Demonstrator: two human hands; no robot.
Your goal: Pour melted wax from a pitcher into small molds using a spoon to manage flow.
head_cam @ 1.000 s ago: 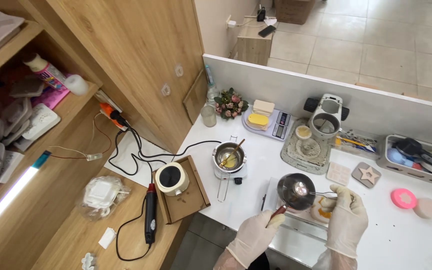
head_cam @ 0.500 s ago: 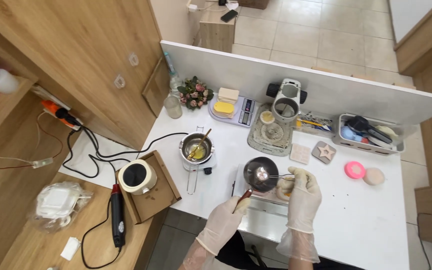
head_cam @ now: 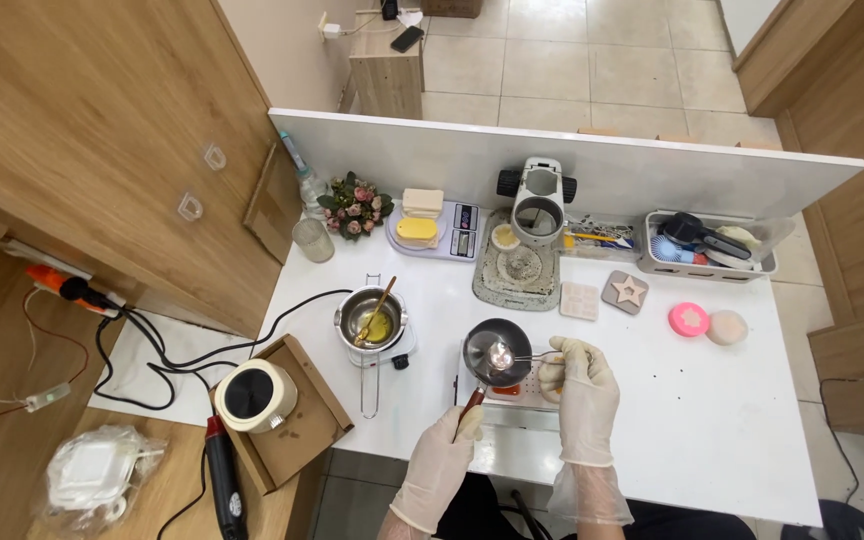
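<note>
- While the left hand (head_cam: 444, 462) keeps a closed grip on the wooden handle of a small dark pan (head_cam: 497, 352), the pan hangs over a mould (head_cam: 514, 390) on the white worktop (head_cam: 692, 420).
- The right hand (head_cam: 580, 385) is closed on a thin metal tool (head_cam: 530, 356) whose tip reaches into the pan.
- The pan could tip: held by the handle's end alone, any wrist roll would likely spill its contents past the mould onto the worktop.
- The gloved right fingers sit just beside the pan's rim, so a slip may bring them against it.
- A melting pot (head_cam: 372, 318) stands near on the left, with cables (head_cam: 167, 345) trailing off the edge; an elbow could catch them.
</note>
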